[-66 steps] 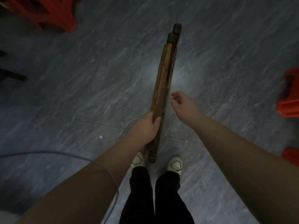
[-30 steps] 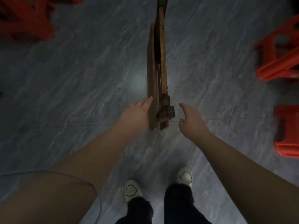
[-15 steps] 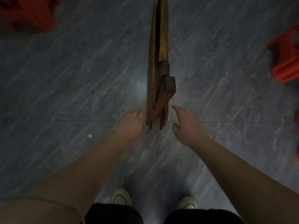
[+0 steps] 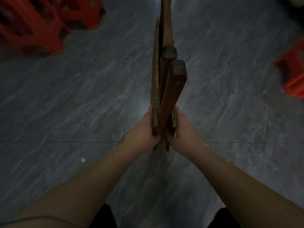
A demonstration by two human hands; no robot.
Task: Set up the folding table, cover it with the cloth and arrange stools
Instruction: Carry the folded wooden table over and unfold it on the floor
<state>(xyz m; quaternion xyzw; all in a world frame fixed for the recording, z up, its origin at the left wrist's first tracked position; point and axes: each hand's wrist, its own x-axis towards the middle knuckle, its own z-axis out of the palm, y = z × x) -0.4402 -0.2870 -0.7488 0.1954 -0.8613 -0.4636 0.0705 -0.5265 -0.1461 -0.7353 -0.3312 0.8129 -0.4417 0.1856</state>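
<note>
The brown wooden folding table stands on edge on the grey floor, still folded, running away from me up the middle of the view. One leg angles slightly out to the right of the flat top panel. My left hand grips the near end of the panel from the left. My right hand grips the near end of the leg frame from the right. Red plastic stools stand at the upper left.
Another red stool sits at the right edge, blurred. Grey marbled floor tiles surround the table on both sides. A small white speck lies on the floor left of my arm. The room is dim.
Both hands have closed in on the near end of the folded table and taken hold; before, the right hand hovered beside it with its fingers loose. The view has tilted forward.
</note>
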